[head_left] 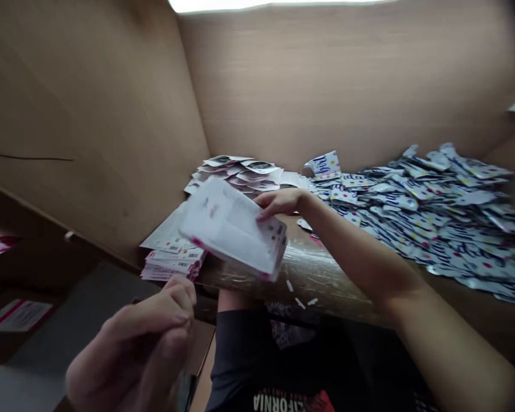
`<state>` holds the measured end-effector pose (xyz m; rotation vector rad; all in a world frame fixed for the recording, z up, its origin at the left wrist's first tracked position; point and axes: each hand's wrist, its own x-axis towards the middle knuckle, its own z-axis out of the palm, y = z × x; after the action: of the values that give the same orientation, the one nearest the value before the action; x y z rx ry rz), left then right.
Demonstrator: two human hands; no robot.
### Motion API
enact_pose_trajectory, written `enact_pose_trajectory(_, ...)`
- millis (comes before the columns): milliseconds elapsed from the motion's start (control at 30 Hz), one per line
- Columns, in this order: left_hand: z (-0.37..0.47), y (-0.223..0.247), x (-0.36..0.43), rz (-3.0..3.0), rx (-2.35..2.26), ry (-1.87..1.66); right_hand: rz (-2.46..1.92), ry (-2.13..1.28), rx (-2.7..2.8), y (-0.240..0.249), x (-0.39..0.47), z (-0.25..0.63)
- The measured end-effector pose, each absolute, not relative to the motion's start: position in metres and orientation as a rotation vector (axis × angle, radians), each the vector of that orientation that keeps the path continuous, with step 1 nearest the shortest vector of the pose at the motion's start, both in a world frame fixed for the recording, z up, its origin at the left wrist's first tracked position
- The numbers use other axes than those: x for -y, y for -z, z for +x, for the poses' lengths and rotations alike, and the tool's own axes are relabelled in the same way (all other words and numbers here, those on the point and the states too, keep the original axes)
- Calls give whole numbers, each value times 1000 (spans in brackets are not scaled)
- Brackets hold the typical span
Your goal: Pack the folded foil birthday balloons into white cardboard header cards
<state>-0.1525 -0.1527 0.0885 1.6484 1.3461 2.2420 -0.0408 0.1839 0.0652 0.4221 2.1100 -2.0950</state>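
My right hand grips a stack of flat white printed packets at its right end, thumb on top. The stack is tilted above the cardboard edge and shows small barcode-like print and pink edges. At the lower left, close to the camera, my left hand is closed with fingers curled and pressed together. Whatever is inside it, if anything, is hidden. Just beyond that hand lies a pile of similar white packets with pink edges. Behind the held stack is a loose heap of white cards with dark pictures.
Tall cardboard walls rise at the left and back. A large heap of dotted, blue-lettered packets spreads along the right. Small white scraps lie on the tape-covered front edge. A labelled box stands lower left.
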Motion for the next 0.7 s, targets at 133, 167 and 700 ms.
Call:
enact_pose_trajectory(133,-139,-52,79,1839,-1736,-1912,639,926,-2525,-71,-194,-26)
enact_pose_trajectory(167,-133,-40,55,1941,-1889,-1672,736,807,-2585,-66,-191,-31)
enact_pose_trajectory(700,-113,49,-36,1930,-2306,-606,2001,1167,-2877,74,-60,159)
